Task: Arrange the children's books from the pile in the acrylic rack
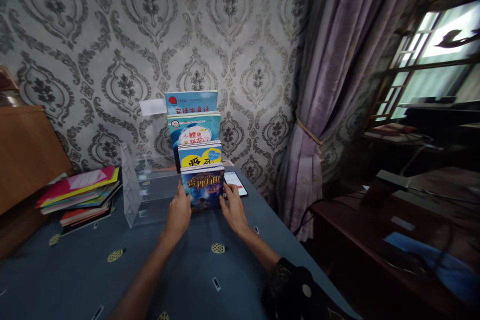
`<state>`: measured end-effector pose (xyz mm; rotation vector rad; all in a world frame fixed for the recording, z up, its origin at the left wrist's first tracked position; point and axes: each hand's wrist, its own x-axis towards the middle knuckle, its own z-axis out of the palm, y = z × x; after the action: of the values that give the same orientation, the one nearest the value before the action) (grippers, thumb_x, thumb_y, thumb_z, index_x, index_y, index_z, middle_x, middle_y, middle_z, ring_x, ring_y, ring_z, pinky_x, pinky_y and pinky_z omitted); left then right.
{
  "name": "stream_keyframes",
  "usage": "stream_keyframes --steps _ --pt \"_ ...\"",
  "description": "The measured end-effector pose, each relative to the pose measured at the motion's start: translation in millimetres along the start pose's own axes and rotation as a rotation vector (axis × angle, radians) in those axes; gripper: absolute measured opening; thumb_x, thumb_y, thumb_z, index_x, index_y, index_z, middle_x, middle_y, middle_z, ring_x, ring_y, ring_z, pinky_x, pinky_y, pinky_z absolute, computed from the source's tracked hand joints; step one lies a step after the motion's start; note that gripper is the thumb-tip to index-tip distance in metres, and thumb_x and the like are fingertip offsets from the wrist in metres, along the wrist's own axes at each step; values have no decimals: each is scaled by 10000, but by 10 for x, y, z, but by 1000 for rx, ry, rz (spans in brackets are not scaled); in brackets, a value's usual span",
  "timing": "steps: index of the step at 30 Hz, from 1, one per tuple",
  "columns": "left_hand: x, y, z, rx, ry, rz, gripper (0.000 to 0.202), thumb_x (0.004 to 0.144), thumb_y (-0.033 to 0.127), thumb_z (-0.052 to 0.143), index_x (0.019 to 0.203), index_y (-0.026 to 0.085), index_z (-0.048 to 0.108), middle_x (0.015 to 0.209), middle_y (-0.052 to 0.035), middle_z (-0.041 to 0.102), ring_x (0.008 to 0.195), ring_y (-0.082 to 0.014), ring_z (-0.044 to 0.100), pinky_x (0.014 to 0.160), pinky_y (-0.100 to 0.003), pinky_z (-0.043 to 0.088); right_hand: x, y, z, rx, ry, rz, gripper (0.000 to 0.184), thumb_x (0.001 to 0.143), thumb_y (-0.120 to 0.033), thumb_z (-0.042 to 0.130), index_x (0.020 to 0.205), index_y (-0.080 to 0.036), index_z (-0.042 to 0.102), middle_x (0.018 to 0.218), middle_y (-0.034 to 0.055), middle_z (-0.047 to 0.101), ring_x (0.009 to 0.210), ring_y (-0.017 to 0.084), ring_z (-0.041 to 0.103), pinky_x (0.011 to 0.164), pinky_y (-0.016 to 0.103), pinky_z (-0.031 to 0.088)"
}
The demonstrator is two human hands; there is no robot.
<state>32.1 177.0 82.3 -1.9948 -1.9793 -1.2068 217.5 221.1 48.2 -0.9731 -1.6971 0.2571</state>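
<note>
- Both hands clasp the dark blue book between them. The left hand has its fingers curled against the book's left edge, and the right hand has its fingers laid fairly straight along the right edge, thumb side up.
- Neither hand is spread wide; each is partly closed against the cover, and the palms face each other across the book.
- The dark blue book stands upright with its front cover toward the camera, in the lowest, nearest step of the clear rack. This is near the far edge of the table, toward its right side.
- Behind it, rising in steps, stand a yellow book, a teal book and a blue book at the top, all upright.
- The left half of the clear rack holds no books.
- A phone lies flat with its screen lit, just beside the right hand, near the right edge of the table.
- A stack of books lies flat toward the far left corner, apart from the rack.
- The purple curtain hangs beyond the right edge.
</note>
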Motion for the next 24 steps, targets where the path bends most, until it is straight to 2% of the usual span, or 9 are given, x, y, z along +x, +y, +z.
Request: stream_keyframes --steps 6,16,24 --pt "-16 -30 28 -45 31 37 470 958 161 373 1422 144 300 1112 -171 696 965 -271 700 787 -362 525 -15 -7 12 11 17 -1 489 877 -191 439 1361 -227 497 1146 112 516 1076 269 557 962 458 505" --pt "-26 16 7 -50 28 -24 501 934 117 384 1428 170 314 1168 -180 681 954 -279 708 792 -378 535 -31 -7 25 18 17 1 493 873 -186 438 1361 -230 496 1157 119 522 1082 275 556 951 463 511" --pt "-38 15 3 -108 24 -3 586 892 38 380 1455 182 300 1307 -192 608 1132 -288 647 887 -402 521 -53 -30 19 -15 -3 -24 513 880 -170 422 1388 -222 466 1180 125 505 1127 275 535 1008 482 470"
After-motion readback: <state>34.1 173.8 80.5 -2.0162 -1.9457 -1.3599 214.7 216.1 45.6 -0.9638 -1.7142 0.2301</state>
